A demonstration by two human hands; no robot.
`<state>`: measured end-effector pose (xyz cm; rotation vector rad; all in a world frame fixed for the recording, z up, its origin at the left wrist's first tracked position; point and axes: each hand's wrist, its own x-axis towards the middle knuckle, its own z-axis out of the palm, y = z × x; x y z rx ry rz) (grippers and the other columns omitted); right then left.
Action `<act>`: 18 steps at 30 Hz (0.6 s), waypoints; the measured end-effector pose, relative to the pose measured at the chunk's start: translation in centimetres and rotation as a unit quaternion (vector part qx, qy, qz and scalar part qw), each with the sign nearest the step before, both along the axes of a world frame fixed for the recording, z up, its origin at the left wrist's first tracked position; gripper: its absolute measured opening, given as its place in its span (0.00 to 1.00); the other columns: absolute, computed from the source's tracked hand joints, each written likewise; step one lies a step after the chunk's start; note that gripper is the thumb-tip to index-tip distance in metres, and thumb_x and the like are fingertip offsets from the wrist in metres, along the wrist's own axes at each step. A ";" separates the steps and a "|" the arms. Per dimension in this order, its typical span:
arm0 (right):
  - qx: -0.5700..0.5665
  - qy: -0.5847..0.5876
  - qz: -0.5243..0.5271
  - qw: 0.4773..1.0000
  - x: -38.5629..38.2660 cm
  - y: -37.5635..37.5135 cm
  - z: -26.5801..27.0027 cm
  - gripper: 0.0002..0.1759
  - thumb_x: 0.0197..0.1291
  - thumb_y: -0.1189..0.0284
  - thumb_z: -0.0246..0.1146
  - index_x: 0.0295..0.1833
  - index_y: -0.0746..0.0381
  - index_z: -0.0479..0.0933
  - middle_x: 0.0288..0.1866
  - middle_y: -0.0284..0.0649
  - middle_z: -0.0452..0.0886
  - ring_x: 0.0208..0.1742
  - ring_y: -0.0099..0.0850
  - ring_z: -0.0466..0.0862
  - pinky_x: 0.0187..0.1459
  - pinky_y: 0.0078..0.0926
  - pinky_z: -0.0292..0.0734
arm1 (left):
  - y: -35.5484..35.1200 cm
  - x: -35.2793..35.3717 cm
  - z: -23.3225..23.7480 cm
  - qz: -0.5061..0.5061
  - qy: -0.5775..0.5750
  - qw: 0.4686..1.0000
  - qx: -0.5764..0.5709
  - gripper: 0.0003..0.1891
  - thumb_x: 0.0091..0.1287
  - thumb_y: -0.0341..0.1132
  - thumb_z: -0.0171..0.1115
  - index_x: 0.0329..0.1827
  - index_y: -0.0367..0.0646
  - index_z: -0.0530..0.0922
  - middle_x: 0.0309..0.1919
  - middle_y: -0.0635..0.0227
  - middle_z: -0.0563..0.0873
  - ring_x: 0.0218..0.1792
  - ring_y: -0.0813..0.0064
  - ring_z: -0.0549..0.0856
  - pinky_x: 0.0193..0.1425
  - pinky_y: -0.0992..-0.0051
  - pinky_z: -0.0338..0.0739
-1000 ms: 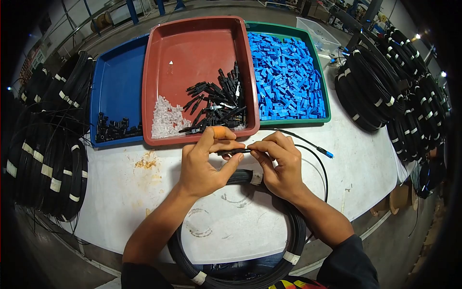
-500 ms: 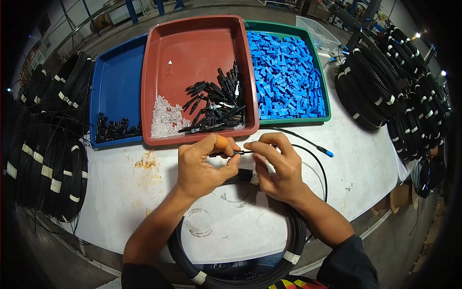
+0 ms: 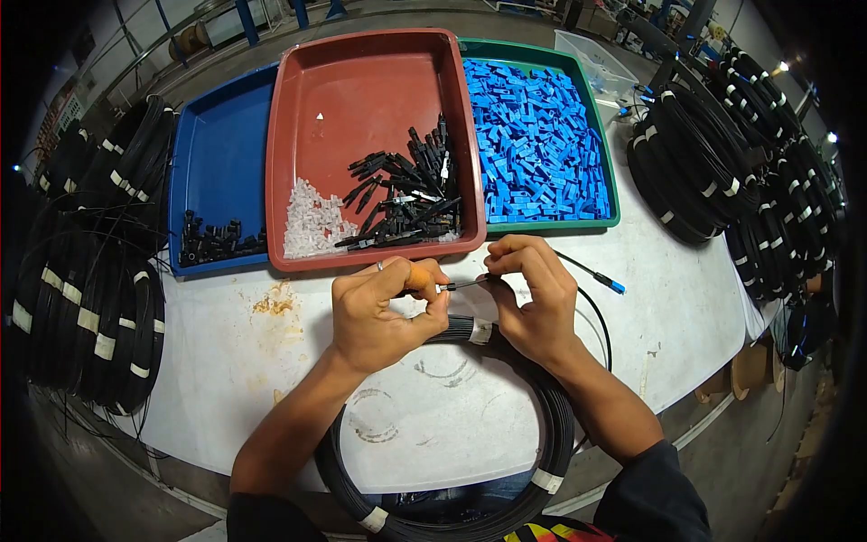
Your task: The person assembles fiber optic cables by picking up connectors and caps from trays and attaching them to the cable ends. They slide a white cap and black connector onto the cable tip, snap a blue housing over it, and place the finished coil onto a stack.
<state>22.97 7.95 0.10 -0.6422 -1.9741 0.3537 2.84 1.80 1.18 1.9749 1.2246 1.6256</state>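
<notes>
Closed around a small black connector (image 3: 443,288) is my left hand (image 3: 379,316), with an orange wrap on one finger; most of the connector is hidden by the fingers. A thin stretch of cable (image 3: 469,284) runs from its end to my right hand (image 3: 539,307), which pinches it between thumb and fingertips. Below both hands lies a coil of black cable (image 3: 562,420) bound with white tape. To the right of my right hand, a cable end with a blue-tipped connector (image 3: 611,283) rests on the white table (image 3: 664,307).
Behind the hands stand a blue tray (image 3: 221,167) with black parts, a red tray (image 3: 361,86) with black connectors and clear pieces, and a green tray (image 3: 607,172) full of blue clips. Taped cable coils are stacked at left (image 3: 86,312) and right (image 3: 691,167).
My right hand has moved slightly right, away from the left, and more thin cable shows between them. A whitish tip now shows at the left fingertips. My left hand stays nearly in place.
</notes>
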 end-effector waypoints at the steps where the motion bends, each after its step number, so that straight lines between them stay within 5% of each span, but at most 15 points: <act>1: 0.001 0.000 0.001 1.000 -0.1 0.0 0.0 0.18 0.47 0.90 0.70 0.44 0.67 0.78 0.46 0.46 0.83 0.41 0.41 0.86 0.42 0.33 0.84 | -0.1 0.1 0.1 0.008 0.002 1.000 -0.012 0.09 0.53 0.17 0.75 0.30 0.34 0.80 0.28 0.62 0.89 0.37 0.70 0.92 0.44 0.74 0.85; 7: 0.054 -0.049 0.063 0.995 -0.4 -0.3 0.4 0.18 0.47 0.86 0.74 0.44 0.63 0.81 0.35 0.41 0.83 0.36 0.41 0.82 0.40 0.38 0.76 | -0.1 0.2 0.0 -0.016 -0.029 0.997 -0.063 0.08 0.54 0.19 0.74 0.31 0.34 0.81 0.30 0.63 0.90 0.39 0.72 0.92 0.48 0.75 0.85; 18: 0.092 -0.009 0.088 0.992 0.0 -0.2 0.1 0.20 0.38 0.89 0.71 0.41 0.64 0.82 0.38 0.41 0.85 0.34 0.37 0.85 0.37 0.34 0.79 | -0.2 0.1 0.2 -0.032 -0.054 0.988 -0.138 0.08 0.59 0.20 0.73 0.41 0.33 0.86 0.37 0.61 0.93 0.42 0.76 0.92 0.54 0.75 0.86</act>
